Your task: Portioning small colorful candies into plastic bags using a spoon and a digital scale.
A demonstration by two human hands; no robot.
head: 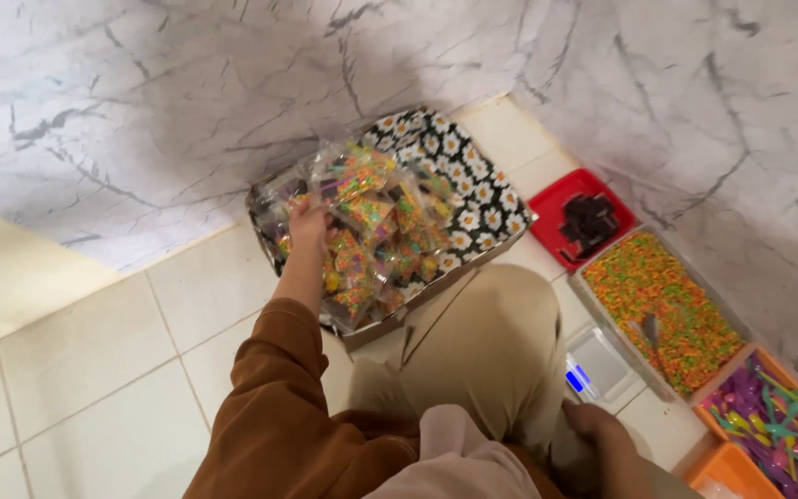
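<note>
Left hand (308,225) reaches into daisy-print box (487,199) on tiled floor (94,370), grip closed on clear packet of coloured sweets (355,176) atop heap, lifting hold. Right hand (602,430) rests near lap beside small scale (595,365), its grip unclear. Tray of loose sweets (662,310) close by

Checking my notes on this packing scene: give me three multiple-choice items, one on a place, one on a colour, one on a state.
1. Where is the left hand?
A. on the small scale
B. among the clear packets in the daisy-lined box
C. in the red tray

2. What colour is the tray holding dark pieces?
A. blue
B. red
C. white

3. What is the right hand doing?
A. resting low by the knee
B. lifting a spoon
C. scooping coloured bits

Answers: 1 B, its fingers lie on the packets; 2 B, the rim is red; 3 A, it shows nothing held.
</note>
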